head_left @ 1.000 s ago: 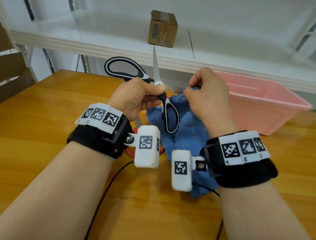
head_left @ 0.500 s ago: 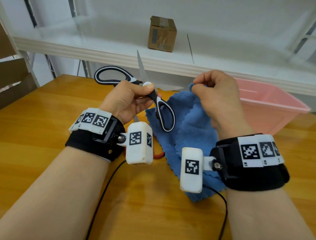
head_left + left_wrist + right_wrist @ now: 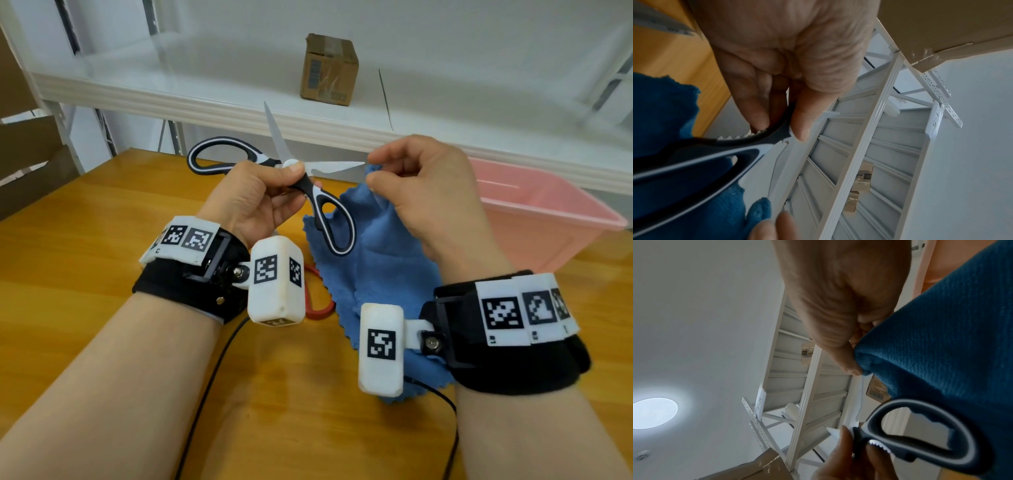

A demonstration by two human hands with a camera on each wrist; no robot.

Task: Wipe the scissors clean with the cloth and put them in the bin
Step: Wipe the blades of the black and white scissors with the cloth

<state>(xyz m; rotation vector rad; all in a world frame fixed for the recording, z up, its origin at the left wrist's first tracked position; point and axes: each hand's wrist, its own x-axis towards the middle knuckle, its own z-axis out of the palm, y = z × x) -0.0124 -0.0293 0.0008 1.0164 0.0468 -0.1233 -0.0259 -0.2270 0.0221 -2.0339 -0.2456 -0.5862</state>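
1. Hanging from the right hand (image 3: 424, 192), whose thumb and forefinger pinch one corner, the blue cloth (image 3: 376, 267) drapes onto the wooden table (image 3: 68, 260); so slight a pinch could slip off under a firm wipe.
2. The left hand (image 3: 253, 202) grasps the scissors (image 3: 308, 192) at the pivot, in the air above the cloth, blades splayed (one tip just beside the right fingertips (image 3: 375, 159)); a hasty stroke could nick skin.
3. The pink bin (image 3: 548, 219) waits beyond, right; open blades might snag its rim.
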